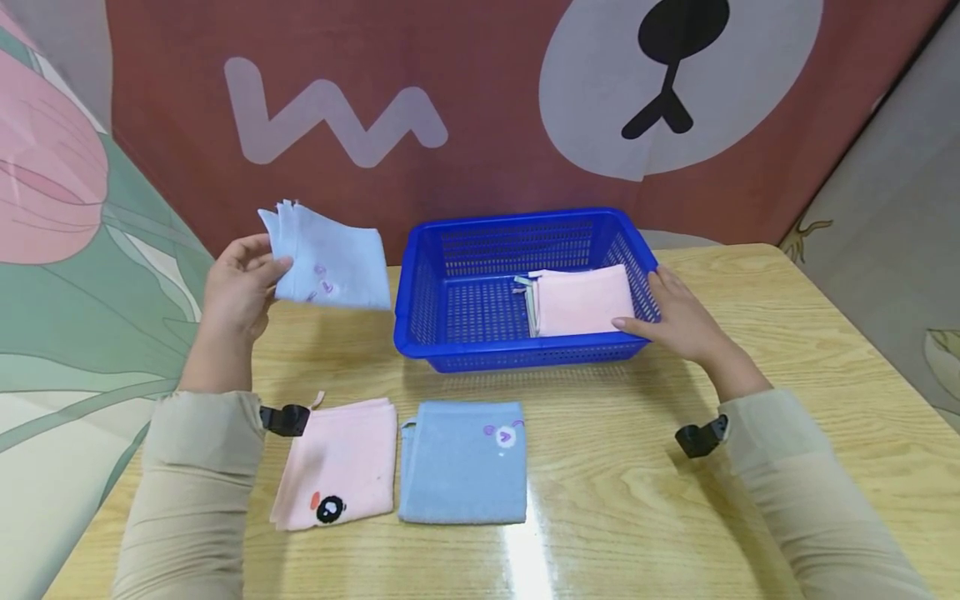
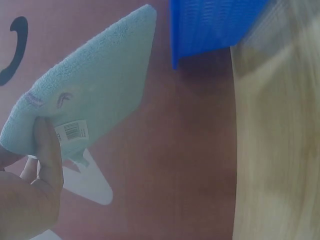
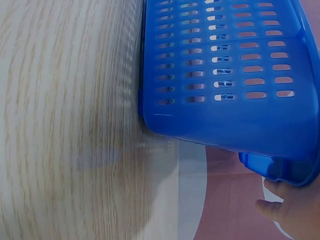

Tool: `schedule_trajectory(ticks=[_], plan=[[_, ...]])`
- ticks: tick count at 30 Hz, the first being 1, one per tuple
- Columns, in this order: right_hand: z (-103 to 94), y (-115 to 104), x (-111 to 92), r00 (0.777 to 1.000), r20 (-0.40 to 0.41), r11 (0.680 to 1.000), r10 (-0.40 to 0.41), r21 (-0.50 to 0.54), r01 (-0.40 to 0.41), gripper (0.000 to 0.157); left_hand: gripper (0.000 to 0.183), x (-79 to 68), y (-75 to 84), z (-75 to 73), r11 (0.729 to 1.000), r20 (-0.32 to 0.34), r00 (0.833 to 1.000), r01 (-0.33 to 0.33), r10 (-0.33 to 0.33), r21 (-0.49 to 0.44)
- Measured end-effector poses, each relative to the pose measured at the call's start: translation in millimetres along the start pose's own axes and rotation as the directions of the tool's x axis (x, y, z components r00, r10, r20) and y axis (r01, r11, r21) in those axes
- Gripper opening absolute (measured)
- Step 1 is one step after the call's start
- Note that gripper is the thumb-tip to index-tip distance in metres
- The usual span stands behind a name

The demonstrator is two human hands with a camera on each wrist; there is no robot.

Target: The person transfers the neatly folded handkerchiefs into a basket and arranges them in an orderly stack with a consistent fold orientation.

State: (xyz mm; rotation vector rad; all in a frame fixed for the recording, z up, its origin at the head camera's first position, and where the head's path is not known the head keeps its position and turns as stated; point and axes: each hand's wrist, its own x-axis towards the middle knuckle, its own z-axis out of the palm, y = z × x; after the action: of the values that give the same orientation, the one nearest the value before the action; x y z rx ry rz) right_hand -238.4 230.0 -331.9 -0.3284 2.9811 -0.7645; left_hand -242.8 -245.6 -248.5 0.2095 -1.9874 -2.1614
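My left hand (image 1: 238, 287) pinches a folded light blue towel (image 1: 337, 258) by its left edge, holding it in the air left of the blue plastic basket (image 1: 517, 345). In the left wrist view, a white barcode label (image 2: 72, 130) shows on this towel near the fingers. My right hand (image 1: 686, 321) grips the basket's right rim at the front corner, thumb over the edge. Inside the basket's right half lies a folded pink towel (image 1: 585, 302), with greenish edges of cloth (image 1: 532, 307) beside it.
In front of the basket, a folded pink towel with an embroidered eye (image 1: 341, 467) and a folded blue towel (image 1: 462, 462) lie side by side on the wooden table (image 1: 637, 500). A printed cloth backdrop (image 1: 480, 108) stands behind the table.
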Motion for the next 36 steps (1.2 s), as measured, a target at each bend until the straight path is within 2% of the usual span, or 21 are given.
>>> schedule_trajectory(ticks=[5,6,9,12,13,19,26,36], plan=[[0.1,0,0,1.000,0.000,1.000,0.003,0.001,-0.003,0.099,0.037,14.7,-9.4,-4.4,0.999,0.021,1.000,-0.019,0.020,-0.027],[0.1,0,0,1.000,0.001,1.000,0.003,0.002,-0.003,0.099,0.038,23.4,-16.1,-9.2,0.997,0.046,0.998,-0.031,0.035,-0.074],[0.0,0,0,1.000,0.003,1.000,0.006,0.003,-0.006,0.099,0.039,28.9,-20.7,-9.5,0.994,0.064,0.997,-0.038,0.044,-0.098],[0.2,0,-1,1.000,0.003,1.000,0.006,0.005,-0.006,0.099,0.036,21.5,-16.4,-1.9,0.994,0.066,0.997,-0.038,0.045,-0.106],[0.3,0,0,1.000,0.003,1.000,0.006,0.005,-0.006,0.099,0.034,12.4,-9.7,5.1,0.997,0.050,0.998,-0.034,0.038,-0.073],[1.0,1,-1,1.000,0.004,1.000,0.005,0.003,-0.005,0.099,0.027,-5.5,3.9,22.1,0.991,0.073,0.997,-0.023,0.033,-0.135],[1.2,1,-2,1.000,0.001,1.000,0.010,0.010,-0.010,0.099,0.025,-6.7,2.2,33.4,0.982,0.097,0.994,-0.023,0.042,-0.190],[1.8,1,0,1.000,0.003,1.000,0.018,0.010,-0.018,0.100,0.022,-6.7,-5.8,46.4,0.977,0.129,0.991,-0.020,0.048,-0.214]])
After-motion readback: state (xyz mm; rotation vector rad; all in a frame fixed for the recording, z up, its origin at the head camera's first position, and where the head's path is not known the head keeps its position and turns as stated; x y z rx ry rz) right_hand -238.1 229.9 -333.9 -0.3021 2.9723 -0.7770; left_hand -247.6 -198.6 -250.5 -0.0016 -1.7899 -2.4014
